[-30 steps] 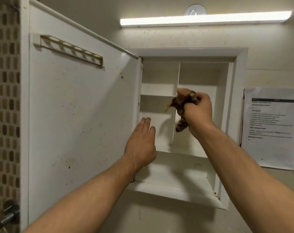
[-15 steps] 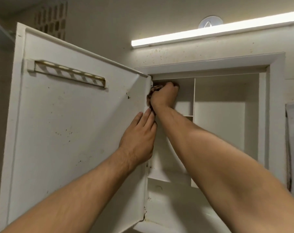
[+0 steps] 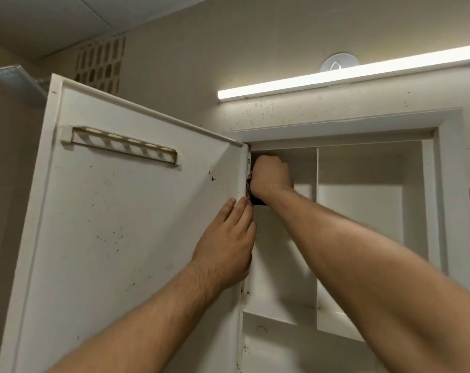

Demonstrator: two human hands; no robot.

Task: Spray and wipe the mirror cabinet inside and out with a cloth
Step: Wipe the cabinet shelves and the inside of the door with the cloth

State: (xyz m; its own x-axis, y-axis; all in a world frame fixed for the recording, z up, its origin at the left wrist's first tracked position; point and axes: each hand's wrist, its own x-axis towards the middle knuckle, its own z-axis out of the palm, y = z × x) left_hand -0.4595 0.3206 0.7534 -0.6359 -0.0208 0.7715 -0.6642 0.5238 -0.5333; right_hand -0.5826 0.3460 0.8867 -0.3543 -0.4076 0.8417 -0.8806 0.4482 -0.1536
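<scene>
Beige wall (image 3: 228, 36), grime-speckled white cabinet door (image 3: 120, 224)

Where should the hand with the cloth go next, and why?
Probably slide the right hand with the cloth down the cabinet's hinge edge. It's up in the top corner now, brown specks show lower along that edge, and the left hand rests flat on the door.

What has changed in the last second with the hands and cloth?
The right hand, gripping the cloth, moved from the centre divider up-left into the top corner of the cabinet by the hinge. The left hand moved onto the hinge edge of the door, fingers flat. The door stays open.
</scene>
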